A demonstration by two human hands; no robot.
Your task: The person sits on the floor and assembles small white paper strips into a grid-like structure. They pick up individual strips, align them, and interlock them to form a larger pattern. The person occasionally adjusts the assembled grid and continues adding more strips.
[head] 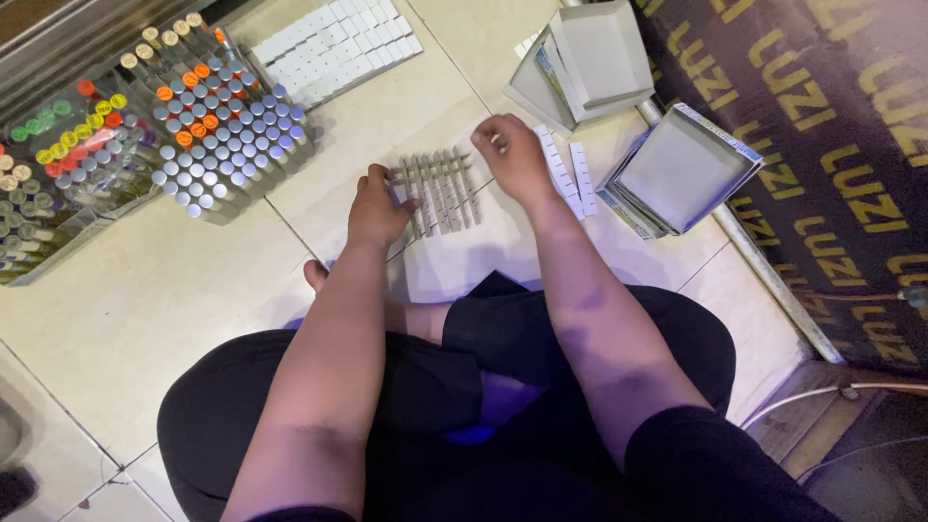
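Head view looks down on a pale tiled floor (145, 300) where a person sits in black clothes, both bare forearms stretched forward. Along the right edge lies a dark mat (831, 145) patterned with yellow lettering, with a metal strip (773, 280) running between it and the tiles. At upper left stands a large block of upright tubes (227, 130) with silver caps, some orange; beside it, further left, a clear tray (58, 184) holds more tubes with red, yellow and green caps. Above the hands a flat sheet of small white blocks (333, 46) lies on the floor. To the upper right sits a stack of grey open cartons (585, 63), and just right of the hands another stack of shallow open boxes (681, 172), tilted. Directly ahead of the person a row of thin grey sticks (440, 188) lies side by side on the tile, with one stick laid across their far ends. The left hand (375, 208) rests palm down at the row's left edge, fingers loosely curled and touching the nearest sticks, gripping nothing that can be seen. The right hand (512, 155) hovers at the row's far right corner, fingers bent inward as if pinching the end of a stick, though whether it holds one cannot be told. Two white strips (570, 179) lie just right of that hand.
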